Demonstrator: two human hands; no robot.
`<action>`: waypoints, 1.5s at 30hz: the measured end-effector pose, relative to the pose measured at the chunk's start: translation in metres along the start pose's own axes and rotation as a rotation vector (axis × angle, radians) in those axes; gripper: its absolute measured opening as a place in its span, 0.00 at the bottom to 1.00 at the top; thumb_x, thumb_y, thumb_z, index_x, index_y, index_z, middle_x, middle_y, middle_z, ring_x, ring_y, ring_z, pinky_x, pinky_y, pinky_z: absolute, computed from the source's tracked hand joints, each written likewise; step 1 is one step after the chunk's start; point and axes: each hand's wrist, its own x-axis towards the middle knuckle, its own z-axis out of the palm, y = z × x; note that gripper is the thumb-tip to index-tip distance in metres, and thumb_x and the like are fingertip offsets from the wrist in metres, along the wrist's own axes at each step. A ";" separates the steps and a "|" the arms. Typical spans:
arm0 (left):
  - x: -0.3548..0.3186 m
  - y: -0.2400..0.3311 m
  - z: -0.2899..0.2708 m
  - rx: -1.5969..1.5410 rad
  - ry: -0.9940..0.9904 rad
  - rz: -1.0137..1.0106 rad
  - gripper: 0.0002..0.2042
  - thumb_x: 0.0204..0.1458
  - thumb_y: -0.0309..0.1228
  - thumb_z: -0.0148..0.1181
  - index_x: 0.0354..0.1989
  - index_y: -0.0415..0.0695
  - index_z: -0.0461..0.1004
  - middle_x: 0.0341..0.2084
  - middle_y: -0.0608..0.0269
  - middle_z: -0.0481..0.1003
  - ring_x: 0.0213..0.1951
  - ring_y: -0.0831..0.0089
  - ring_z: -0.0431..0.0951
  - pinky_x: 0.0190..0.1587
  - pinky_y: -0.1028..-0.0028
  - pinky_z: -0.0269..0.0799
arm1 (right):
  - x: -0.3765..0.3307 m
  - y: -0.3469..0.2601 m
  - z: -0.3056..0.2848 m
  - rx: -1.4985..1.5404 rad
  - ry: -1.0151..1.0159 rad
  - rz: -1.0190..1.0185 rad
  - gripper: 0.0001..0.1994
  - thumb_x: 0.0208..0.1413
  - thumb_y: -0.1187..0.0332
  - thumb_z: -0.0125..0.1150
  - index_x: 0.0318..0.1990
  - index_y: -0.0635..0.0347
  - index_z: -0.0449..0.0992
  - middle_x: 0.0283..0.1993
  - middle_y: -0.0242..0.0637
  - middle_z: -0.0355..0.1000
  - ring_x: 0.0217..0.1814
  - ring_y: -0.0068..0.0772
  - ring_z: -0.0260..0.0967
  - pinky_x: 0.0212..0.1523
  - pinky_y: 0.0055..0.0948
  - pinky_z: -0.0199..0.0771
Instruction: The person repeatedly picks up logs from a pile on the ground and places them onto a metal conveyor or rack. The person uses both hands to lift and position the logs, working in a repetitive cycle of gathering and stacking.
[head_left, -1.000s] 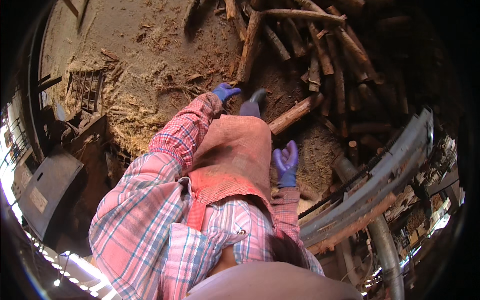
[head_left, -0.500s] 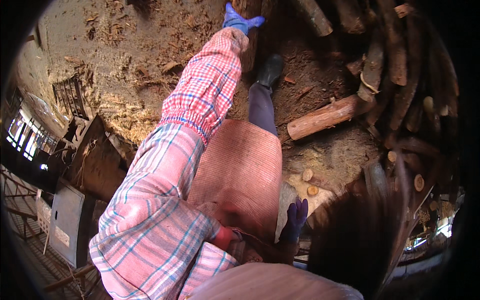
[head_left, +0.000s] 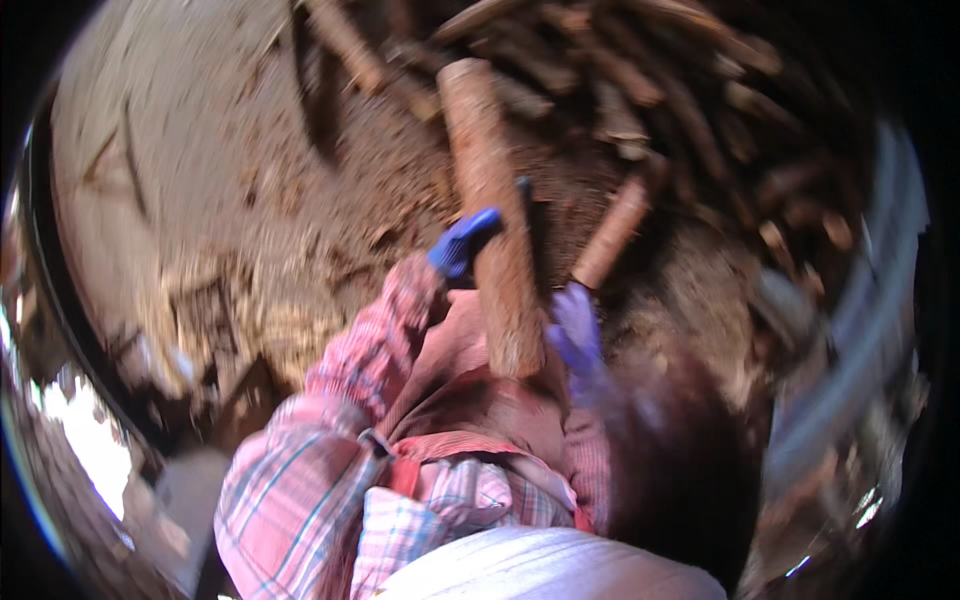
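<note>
A thick, bark-stripped log (head_left: 492, 190) rises in front of me, its near end over the lap of my reddish apron (head_left: 430, 385). My left hand (head_left: 465, 243), in a blue glove, is closed against the log's left side around its middle. Beside the log's lower right stands my right hand (head_left: 577, 328), in a purple glove. Its fingers are spread and hold nothing; whether they touch the log is blurred. Just beyond that hand lies a shorter reddish log (head_left: 612, 235) on the dirt.
Many logs and branches (head_left: 690, 110) are heaped at the far right. Brown dirt with wood scraps (head_left: 230, 150) covers the ground to the left. A pale grey curved band (head_left: 840, 340) runs down the right side. Something dark and blurred hides the lower right.
The view has swung. My left hand, earlier stretched far forward, is now closer and on the thick log, which stands before me. My right hand has come up beside the log.
</note>
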 end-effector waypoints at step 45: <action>-0.485 -0.185 0.107 0.215 0.758 -1.261 0.11 0.51 0.37 0.55 0.33 0.41 0.72 0.26 0.55 0.74 0.28 0.61 0.73 0.31 0.61 0.68 | 0.199 0.274 -0.150 -0.634 0.722 0.299 0.60 0.23 0.64 0.80 0.66 0.64 0.44 0.60 0.50 0.58 0.60 0.43 0.57 0.64 0.39 0.57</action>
